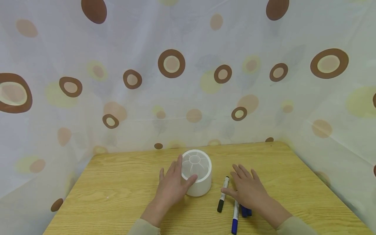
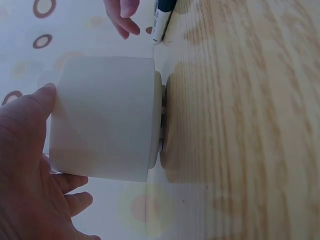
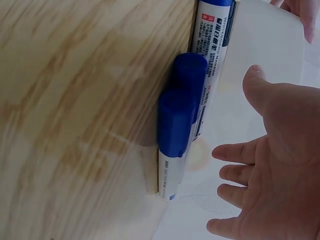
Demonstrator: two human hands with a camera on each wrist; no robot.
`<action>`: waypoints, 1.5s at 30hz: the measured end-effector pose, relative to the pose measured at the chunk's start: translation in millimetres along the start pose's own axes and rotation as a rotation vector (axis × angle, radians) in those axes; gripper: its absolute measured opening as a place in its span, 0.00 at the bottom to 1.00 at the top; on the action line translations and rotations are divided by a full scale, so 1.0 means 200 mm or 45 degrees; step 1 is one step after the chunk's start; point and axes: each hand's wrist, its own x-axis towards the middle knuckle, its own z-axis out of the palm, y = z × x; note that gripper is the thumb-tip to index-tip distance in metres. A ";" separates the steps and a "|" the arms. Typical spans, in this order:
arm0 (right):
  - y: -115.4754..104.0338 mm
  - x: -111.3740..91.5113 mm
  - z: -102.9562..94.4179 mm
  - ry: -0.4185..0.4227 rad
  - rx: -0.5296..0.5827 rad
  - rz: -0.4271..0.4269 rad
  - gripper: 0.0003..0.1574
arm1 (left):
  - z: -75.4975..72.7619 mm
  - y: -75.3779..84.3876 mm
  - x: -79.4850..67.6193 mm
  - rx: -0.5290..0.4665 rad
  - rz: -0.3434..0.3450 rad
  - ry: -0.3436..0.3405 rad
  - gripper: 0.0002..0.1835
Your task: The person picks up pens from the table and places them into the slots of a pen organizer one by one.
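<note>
A white round pen holder point(image 1: 202, 187) with divided compartments stands upright on the wooden table. My left hand point(image 1: 171, 188) is at its left side, thumb over the near rim and fingers spread along the left edge. In the left wrist view, the thumb tip point(image 2: 49, 89) meets the holder's point(image 2: 102, 117) top edge. My right hand point(image 1: 249, 190) hovers with spread fingers above the whiteboard markers. A black-capped marker point(image 1: 221, 202) lies under its thumb in the head view. Blue-capped markers point(image 1: 235, 217) lie beneath the palm, partly hidden; the right wrist view shows their blue caps point(image 3: 176, 122).
The wooden table point(image 1: 123, 195) has its back edge against a patterned curtain point(image 1: 194, 94). The curtain also hangs along the left and right sides.
</note>
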 end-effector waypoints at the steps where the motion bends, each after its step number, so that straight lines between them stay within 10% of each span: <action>1: 0.00 0.00 0.00 0.001 0.000 0.002 0.50 | 0.00 0.00 0.00 0.001 0.001 0.000 0.55; 45: -0.04 0.17 0.05 -0.122 0.100 0.118 0.33 | 0.01 -0.01 0.00 -0.007 0.023 0.015 0.55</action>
